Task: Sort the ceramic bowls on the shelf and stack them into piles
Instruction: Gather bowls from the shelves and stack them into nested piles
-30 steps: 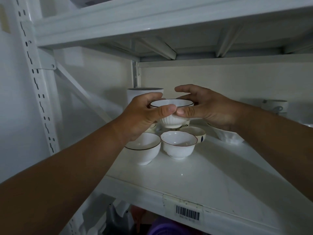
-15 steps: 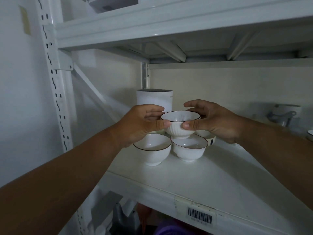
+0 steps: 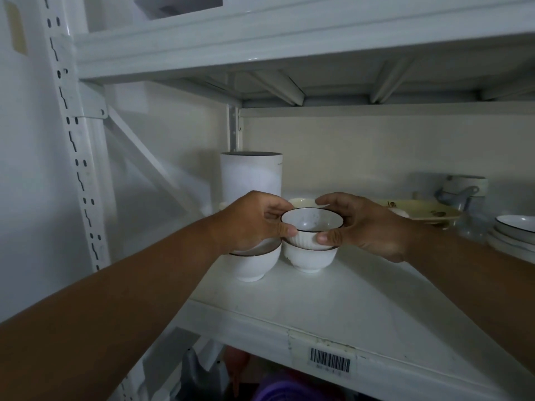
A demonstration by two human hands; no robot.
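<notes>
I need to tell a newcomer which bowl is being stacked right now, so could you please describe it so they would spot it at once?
Look at the white metal shelf with the barcode label on its front edge. Left of centre, before the tall white cylinder, stand two white bowls. The ribbed bowl is the only one in the grip of both the left hand and right hand, nested in the right-hand bowl.

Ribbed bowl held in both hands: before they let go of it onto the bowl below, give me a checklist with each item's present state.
1. Both hands grip: left hand and right hand pinch the ribbed bowl: ok.
2. Ribbed bowl upright: ok.
3. Centred over lower bowl: ok.
4. Fully seated inside it: cannot tell.
5. Lower bowl flat on the shelf: ok.
6. Clear of neighbouring bowl: cannot tell, the left hand covers it.
</notes>
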